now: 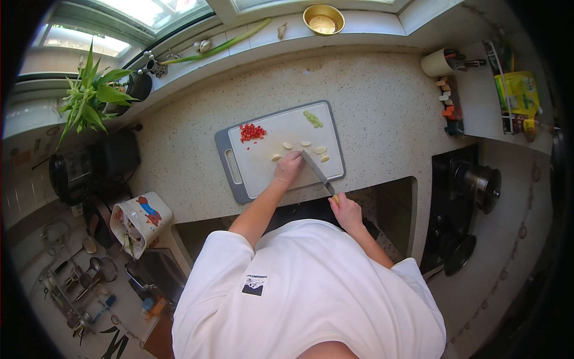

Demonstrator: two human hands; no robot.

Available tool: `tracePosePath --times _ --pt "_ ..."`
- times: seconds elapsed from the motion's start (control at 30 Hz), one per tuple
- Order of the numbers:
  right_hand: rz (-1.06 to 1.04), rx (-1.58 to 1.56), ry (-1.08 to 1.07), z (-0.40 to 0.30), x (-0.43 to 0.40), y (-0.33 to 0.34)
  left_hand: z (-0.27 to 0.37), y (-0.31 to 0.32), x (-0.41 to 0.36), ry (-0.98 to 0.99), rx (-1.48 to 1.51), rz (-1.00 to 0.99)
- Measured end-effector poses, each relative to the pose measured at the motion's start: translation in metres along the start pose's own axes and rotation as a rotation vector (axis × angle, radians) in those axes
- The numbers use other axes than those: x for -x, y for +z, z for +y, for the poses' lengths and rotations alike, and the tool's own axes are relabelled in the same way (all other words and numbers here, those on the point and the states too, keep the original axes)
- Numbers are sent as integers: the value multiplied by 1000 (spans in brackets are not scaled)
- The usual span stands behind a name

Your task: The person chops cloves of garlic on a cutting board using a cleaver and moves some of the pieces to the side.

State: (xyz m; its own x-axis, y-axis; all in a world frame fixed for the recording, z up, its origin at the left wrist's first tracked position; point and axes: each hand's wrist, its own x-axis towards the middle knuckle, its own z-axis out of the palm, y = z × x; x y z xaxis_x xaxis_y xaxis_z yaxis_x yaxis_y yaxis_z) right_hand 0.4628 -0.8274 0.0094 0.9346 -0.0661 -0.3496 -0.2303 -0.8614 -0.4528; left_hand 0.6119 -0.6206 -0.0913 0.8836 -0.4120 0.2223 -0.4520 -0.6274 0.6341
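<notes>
On the white cutting board with a grey rim (264,168), my right hand (347,211) grips the wooden handle of a kitchen knife (316,168). The blade slants up and left across the board's near right part, its tip beside my left hand (289,167). My left fingers are curled down on the board, hiding whatever may be under them. Pale garlic cloves or pieces (321,150) lie around the blade, with one more piece (276,157) left of my left hand. Chopped red chilli (252,132) forms a pile at the far left, and sliced green pieces (313,119) sit at the far right.
The speckled countertop (381,98) surrounds the board. Along the window ledge are a golden bowl (323,20), a long green stalk (233,40) and a garlic bulb (202,45). A lined waste bin (141,220) stands left; a stove with a pot (480,186) is right.
</notes>
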Motion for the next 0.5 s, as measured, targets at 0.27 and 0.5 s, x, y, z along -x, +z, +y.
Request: tracePosePath --times 0.27,0.5 --pt "-33 -30 40 4 -9 7 1 -2 0 9 -44 8" --pt "-41 -337 110 15 -7 7 8 -6 -3 10 15 38"
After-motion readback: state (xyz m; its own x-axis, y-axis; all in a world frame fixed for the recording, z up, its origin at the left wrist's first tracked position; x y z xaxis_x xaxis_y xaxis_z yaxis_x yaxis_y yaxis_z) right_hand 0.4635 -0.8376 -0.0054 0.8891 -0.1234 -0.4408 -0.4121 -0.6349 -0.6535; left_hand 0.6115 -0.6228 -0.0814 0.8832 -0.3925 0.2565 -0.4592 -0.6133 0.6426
